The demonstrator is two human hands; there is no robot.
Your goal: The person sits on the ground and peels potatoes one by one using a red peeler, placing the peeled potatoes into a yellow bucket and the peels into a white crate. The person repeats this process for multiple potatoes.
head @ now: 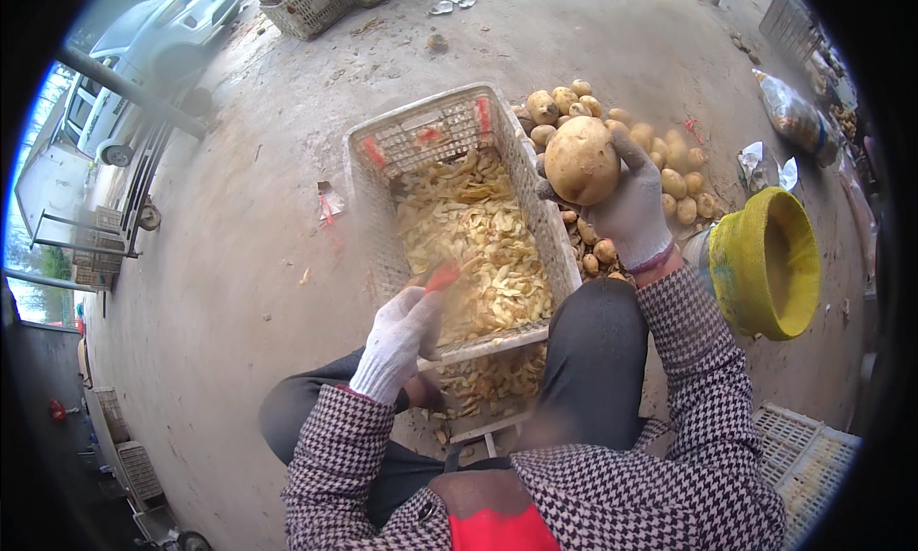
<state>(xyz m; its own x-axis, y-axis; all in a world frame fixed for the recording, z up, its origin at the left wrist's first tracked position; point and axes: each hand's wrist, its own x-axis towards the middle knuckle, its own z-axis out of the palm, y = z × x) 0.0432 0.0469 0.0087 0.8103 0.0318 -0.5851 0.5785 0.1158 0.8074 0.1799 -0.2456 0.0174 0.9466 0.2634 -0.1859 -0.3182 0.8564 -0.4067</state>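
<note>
My right hand [631,210], in a soiled knit glove, grips a large unpeeled potato [582,161] above the right rim of a plastic crate [366,138]. In a white knit glove, my left hand [401,336] holds a red-handled tool [442,276] over the crate's near left part. The tool's head is blurred, so its kind is unclear. Pale potato peelings [495,253] fill the lower part of the crate, which stands between my knees. Beyond my right hand, a heap of unpeeled potatoes [678,160] lies on the ground, partly hidden by that hand.
A yellow-rimmed woven sack [760,264] stands right of my right forearm. More peelings [495,379] lie on the floor at the crate's near end. A flat plastic crate [803,458] is at lower right. Farther off are stacked crates [308,9] and a parked vehicle [115,106].
</note>
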